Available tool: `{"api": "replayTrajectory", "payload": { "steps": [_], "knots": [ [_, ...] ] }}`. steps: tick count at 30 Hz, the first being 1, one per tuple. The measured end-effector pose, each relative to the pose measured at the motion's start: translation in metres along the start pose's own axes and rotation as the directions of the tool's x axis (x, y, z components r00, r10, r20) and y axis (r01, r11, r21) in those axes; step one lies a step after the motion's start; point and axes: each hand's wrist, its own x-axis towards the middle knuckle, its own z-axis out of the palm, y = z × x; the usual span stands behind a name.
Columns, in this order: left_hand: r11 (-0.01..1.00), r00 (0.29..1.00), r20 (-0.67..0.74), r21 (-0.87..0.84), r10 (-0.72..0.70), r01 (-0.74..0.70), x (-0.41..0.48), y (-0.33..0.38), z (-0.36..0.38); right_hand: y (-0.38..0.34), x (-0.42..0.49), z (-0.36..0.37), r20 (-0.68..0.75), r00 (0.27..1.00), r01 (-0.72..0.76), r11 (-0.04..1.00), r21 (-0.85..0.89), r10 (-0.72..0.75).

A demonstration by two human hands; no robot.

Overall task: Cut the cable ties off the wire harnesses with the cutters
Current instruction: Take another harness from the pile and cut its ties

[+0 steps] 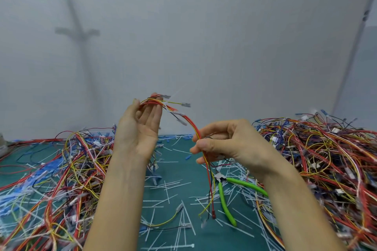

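Note:
A wire harness (190, 123) of red, yellow and black wires arcs in the air above the table. My left hand (138, 128), palm towards me, holds its upper end at the fingertips. My right hand (222, 140) pinches the harness lower down, and the loose wire ends hang below it towards the mat. The green-handled cutters (224, 199) lie on the green mat (175, 171) below my right hand, with no hand on them. Whether a white cable tie (166, 106) wraps the harness near my left fingers is blurred.
A big tangle of harnesses (61, 179) fills the left of the table, another pile (326, 159) the right. Several cut white tie strips (169, 193) litter the mat between them. One loose yellow wire (167, 220) lies near the front. A grey wall stands behind.

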Motion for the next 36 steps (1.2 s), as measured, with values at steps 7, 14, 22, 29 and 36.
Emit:
{"api": "replayTrajectory", "payload": {
  "steps": [7, 14, 22, 29, 36],
  "knots": [
    [0.927, 0.993, 0.109, 0.366, 0.04, -0.078, -0.004, 0.0, -0.001, 0.0, 0.002, -0.001, -0.171, 0.985, -0.054, 0.948, -0.314, -0.001],
    [0.565, 0.884, 0.464, 0.744, -0.051, -0.357, -0.013, -0.016, -0.001, -0.005, 0.007, -0.001, -0.529, 0.779, 0.167, 0.924, -0.343, -0.337],
    [0.081, 0.705, 0.688, 0.723, -0.172, -0.686, -0.01, -0.039, -0.004, -0.004, 0.009, 0.01, -0.431, 0.825, 0.268, 0.924, -0.272, -0.366],
    [-0.208, 0.676, 0.692, 0.644, -0.251, -0.736, -0.012, -0.041, -0.002, -0.001, 0.01, 0.0, -0.516, 0.814, 0.282, 0.958, -0.047, -0.265],
    [-0.02, 0.821, 0.375, 0.905, -0.431, -0.425, -0.011, -0.001, -0.011, -0.001, 0.006, -0.005, -0.393, 0.885, 0.254, 0.967, -0.036, -0.247]
  ]
}}
